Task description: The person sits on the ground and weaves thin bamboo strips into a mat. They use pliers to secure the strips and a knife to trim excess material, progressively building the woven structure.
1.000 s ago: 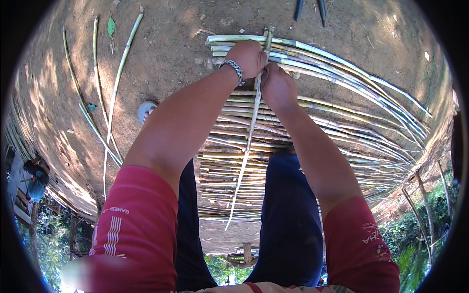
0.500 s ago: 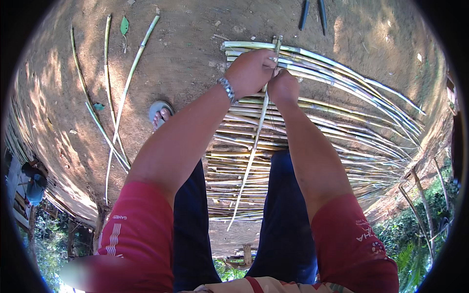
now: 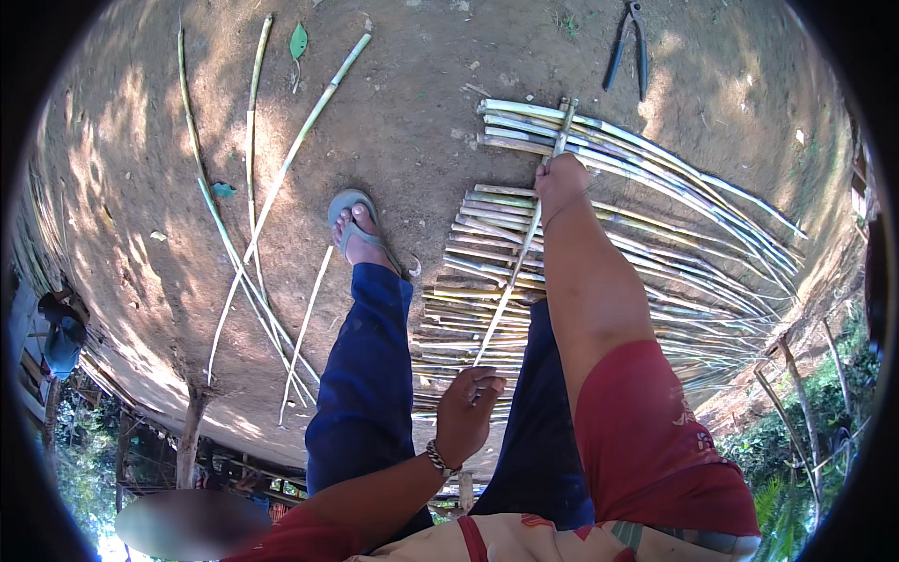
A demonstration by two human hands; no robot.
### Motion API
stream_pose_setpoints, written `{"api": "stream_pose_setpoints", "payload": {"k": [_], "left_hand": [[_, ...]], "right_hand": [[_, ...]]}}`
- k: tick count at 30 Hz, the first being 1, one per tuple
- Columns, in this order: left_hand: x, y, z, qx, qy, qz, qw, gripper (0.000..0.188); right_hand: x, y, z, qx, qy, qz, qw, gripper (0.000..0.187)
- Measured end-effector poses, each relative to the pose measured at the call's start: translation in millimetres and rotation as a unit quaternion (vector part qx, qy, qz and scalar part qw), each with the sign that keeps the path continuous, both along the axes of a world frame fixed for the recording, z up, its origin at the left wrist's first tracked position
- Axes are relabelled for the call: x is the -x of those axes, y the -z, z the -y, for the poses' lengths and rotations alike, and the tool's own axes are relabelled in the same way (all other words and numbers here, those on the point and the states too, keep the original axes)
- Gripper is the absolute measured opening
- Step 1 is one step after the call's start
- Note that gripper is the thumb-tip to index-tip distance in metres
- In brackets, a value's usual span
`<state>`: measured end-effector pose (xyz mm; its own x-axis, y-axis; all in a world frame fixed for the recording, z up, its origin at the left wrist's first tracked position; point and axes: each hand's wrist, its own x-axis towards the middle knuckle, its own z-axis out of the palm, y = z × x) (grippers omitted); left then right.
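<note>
My right hand [image 3: 563,181] is closed around the upper part of a thin pale crosspiece cane [image 3: 512,278]. The cane lies slantwise over a row of long canes [image 3: 524,245] spread on the ground. A thin dark strand [image 3: 567,208], perhaps wire, trails from the right hand across its wrist. My left hand [image 3: 466,414] hovers close to my body near the crosspiece's lower end, fingers loosely bent and apart, with nothing visible in them. Above the right hand, the crosspiece rests across several canes [image 3: 637,155] at the row's far end.
Black-handled pliers [image 3: 627,51] lie on the soil at the far right. To the left are several loose canes [image 3: 298,140] and a green leaf [image 3: 298,40]. My sandalled foot [image 3: 361,229] stands beside the row. Another person [image 3: 62,332] is at the left rim.
My left hand has left the crosspiece and drawn back toward my body. My right hand remains at the crosspiece. The view has shifted, bringing the pliers and my left foot more fully into sight.
</note>
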<state>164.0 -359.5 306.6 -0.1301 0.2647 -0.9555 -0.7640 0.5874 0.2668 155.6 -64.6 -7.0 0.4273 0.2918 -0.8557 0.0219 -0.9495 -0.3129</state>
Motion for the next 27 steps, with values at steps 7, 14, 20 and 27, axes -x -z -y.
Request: {"api": "stream_pose_setpoints", "payload": {"k": [7, 14, 20, 27], "left_hand": [[-5.6, 13.9, -14.8, -0.105, 0.241, -0.011, 0.965, 0.039], [-11.3, 20.0, -27.0, -0.127, 0.211, -0.03, 0.969, 0.042], [-26.9, 27.6, -25.4, -0.123, 0.196, -0.055, 0.971, 0.04], [-45.2, 41.4, -18.0, -0.102, 0.207, -0.052, 0.972, 0.042]], "right_hand": [[-64.8, -47.6, -13.1, 0.035, -0.635, 0.118, 0.763, 0.023], [-54.3, -76.3, -13.0, -0.183, -0.854, 0.169, 0.456, 0.04], [-46.3, -60.6, -39.3, -0.159, -0.926, 0.152, 0.306, 0.021], [-40.4, -54.7, -48.8, -0.174, -0.956, 0.145, 0.186, 0.013]]}}
